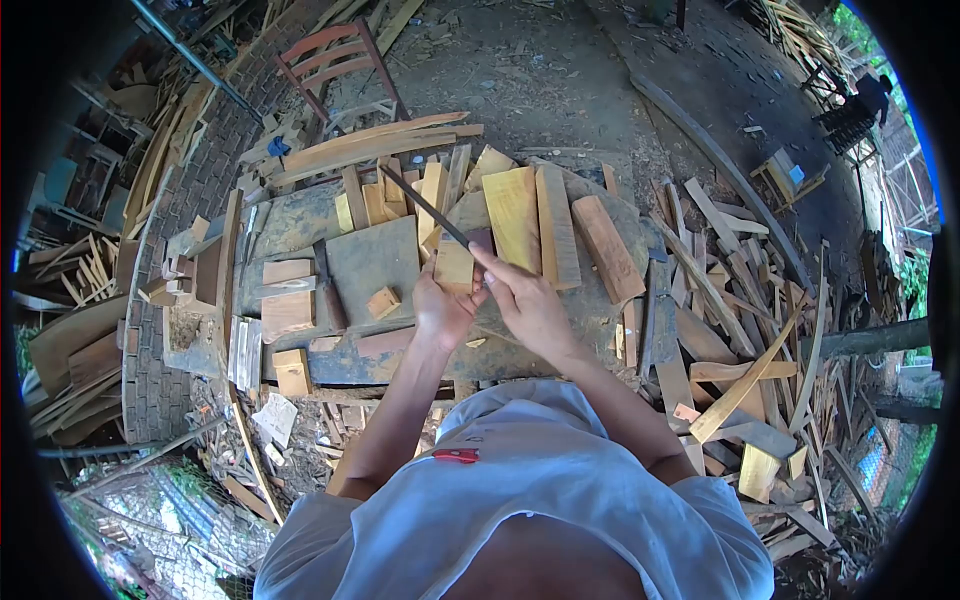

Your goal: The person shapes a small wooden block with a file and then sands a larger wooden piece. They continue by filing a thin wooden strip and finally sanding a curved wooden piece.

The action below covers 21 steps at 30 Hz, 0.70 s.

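Observation:
Near the middle of the workbench [375,250], my left hand [445,308] is wrapped round a small yellowish wooden block [455,264]. My right hand [518,300] grips the near end of a long, thin dark tool [425,205], which points away to the upper left and crosses over the block. A dark reddish piece [482,239] shows just beyond my right fingers. Just past my hands stand a wide yellow board [513,222] and a greyish board [556,228]. To the left lie a dark-handled tool [328,285] and a small wood offcut [382,302].
Wooden pieces [288,300] rest at the bench's left, with a reddish block [608,250] at its right. Scrap wood [740,380] is heaped on the right. A red chair [335,65] stands beyond the bench. A person [868,100] is far off at upper right.

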Available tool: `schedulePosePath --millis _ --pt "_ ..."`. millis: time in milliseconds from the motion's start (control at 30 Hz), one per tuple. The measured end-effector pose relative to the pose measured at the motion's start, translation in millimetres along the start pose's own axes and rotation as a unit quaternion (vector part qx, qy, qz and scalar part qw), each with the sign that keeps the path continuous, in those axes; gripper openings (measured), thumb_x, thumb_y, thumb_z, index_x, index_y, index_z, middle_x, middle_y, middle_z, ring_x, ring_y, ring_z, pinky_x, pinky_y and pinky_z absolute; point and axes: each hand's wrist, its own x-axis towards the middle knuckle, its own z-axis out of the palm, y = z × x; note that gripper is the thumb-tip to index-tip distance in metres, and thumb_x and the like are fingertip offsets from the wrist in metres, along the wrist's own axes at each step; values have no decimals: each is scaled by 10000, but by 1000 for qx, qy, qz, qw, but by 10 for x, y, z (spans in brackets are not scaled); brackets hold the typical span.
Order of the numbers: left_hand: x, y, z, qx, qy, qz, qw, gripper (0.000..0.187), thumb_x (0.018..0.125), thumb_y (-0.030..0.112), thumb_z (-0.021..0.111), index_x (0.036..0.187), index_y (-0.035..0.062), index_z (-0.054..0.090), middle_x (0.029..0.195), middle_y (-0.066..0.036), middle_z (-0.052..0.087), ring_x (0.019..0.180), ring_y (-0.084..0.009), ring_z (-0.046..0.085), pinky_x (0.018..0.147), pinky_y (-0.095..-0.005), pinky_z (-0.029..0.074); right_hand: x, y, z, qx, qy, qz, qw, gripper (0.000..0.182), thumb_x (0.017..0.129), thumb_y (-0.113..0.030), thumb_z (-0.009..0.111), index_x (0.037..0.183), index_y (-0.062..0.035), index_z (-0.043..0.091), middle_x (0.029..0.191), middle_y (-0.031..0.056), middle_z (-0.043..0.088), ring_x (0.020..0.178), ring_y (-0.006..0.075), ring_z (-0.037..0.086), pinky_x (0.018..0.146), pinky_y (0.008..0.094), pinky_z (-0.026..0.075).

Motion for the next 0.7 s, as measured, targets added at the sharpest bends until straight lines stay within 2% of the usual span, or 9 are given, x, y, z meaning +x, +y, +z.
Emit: schedulePosePath --millis 67,200,267,333,467,533,600,633,700 --pt "21 32 167 -27 182 39 982 410 1021 377 250 1079 95 542 872 -47 608 771 -174 581 689 -333 494 -173 -64 74 -39 -18 -8 999 455 908 -106 521 1356 -186 504 916 146 665 781 356 658 699 451 531" --pt "-12 3 130 -6 202 49 978 415 1017 396 244 1096 110 536 897 -33 609 795 -168 577 713 -342 482 -174 -48 71 -37 -4 -24 999 476 892 -94 538 1356 -194 510 876 184 649 744 380 649 679 460 536" --pt "-18 -64 -3 22 24 30 999 404 995 332 232 1100 84 534 960 -49 611 791 -188 564 743 -345 490 -74 -9 40 -12 22 -21 999 490 888 -93 544 1364 -201 505 857 189 643 735 384 646 679 463 535" --pt "-42 -80 116 14 58 41 997 400 993 327 232 1097 86 534 961 -51 613 794 -189 564 735 -347 487 26 -9 -11 -33 4 68 997 497 897 -42 540 1369 -193 500 906 213 650 823 377 658 715 433 520" --pt "13 19 166 0 136 69 988 412 992 326 221 1095 78 533 958 -66 615 808 -203 568 725 -345 485 -247 -145 24 -83 -35 -30 995 458 926 -74 518 1368 -191 497 918 229 654 838 372 661 744 428 522" --pt "32 10 44 8 156 71 985 422 994 333 215 1101 72 529 967 -76 617 834 -212 578 743 -351 493 -106 -156 -35 -40 -23 12 999 460 926 -71 519 1369 -189 496 912 232 652 838 373 662 750 422 522" --pt "70 -28 -183 -76 -162 8 984 455 998 344 199 1140 50 516 1020 -103 618 934 -238 596 820 -388 507 12 -108 -22 7 15 39 999 475 917 -48 527 1372 -181 494 937 236 651 851 373 664 770 403 518" --pt "88 -6 -184 -74 -164 9 984 455 998 344 199 1140 50 516 1020 -103 618 934 -238 596 820 -388 507 -19 -120 -14 8 17 36 999 475 917 -48 527 1372 -181 494 937 236 651 851 373 664 770 403 518" --pt "111 18 -100 -10 83 65 994 464 1001 359 200 1163 53 509 1037 -109 619 916 -233 595 824 -405 507 -167 -230 -10 -30 -44 46 998 470 923 -48 516 1374 -179 490 976 242 651 875 374 662 787 390 516"
